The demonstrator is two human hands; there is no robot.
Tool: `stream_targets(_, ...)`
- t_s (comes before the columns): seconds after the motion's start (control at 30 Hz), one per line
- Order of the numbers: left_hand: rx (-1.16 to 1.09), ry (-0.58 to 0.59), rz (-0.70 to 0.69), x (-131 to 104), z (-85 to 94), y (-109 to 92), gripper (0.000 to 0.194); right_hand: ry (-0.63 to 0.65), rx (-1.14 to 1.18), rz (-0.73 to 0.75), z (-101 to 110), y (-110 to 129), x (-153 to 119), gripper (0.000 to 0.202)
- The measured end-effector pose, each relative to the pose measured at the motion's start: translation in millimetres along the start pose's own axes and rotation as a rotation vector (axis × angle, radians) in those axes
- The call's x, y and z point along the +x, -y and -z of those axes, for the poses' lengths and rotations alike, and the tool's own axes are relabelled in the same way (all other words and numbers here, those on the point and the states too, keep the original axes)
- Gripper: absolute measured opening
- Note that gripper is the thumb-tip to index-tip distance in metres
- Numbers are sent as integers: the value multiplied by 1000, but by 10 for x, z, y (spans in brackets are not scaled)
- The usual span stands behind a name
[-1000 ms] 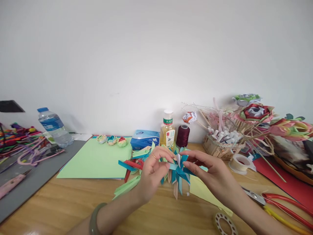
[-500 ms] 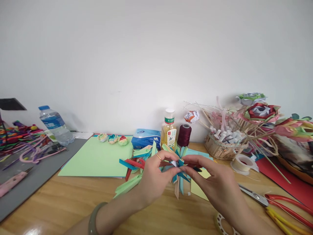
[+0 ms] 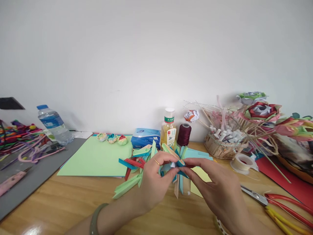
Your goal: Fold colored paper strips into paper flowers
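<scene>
Between my two hands, above the wooden table, is a small folded paper piece (image 3: 181,162) in blue with a tan inner layer. The fingertips of my left hand (image 3: 158,174) pinch its left side, where a bit of white paper shows. My right hand (image 3: 212,179) grips the right side between thumb and forefinger. Behind and below the hands lie many folded paper strips in blue, tan, red and green; among them is a light green strip (image 3: 127,187) near my left wrist. My fingers partly cover the piece, so its full shape is hidden.
Scissors (image 3: 256,196) and a tape roll (image 3: 221,227) lie to the right. At the back stand a tissue pack (image 3: 146,138), a drink bottle (image 3: 169,127), a thread spool (image 3: 184,134) and a basket (image 3: 222,147). Green paper (image 3: 97,158) with small paper flowers is on the left.
The folded piece has turned between my fingers and shows more of its tan inside. My right hand's fingers have shifted slightly; both hands keep hold of it.
</scene>
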State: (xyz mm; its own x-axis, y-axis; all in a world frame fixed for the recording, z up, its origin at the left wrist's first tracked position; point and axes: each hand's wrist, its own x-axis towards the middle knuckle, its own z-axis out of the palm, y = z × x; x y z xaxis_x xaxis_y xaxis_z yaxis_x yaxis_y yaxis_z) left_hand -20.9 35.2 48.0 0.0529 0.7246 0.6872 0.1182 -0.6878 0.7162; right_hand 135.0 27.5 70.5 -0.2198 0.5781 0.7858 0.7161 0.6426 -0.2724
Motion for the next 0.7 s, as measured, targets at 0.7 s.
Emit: stream_targets(0.7, -309, 416, 579, 226, 153, -194, 17, 606, 622, -303, 127, -102, 224, 15)
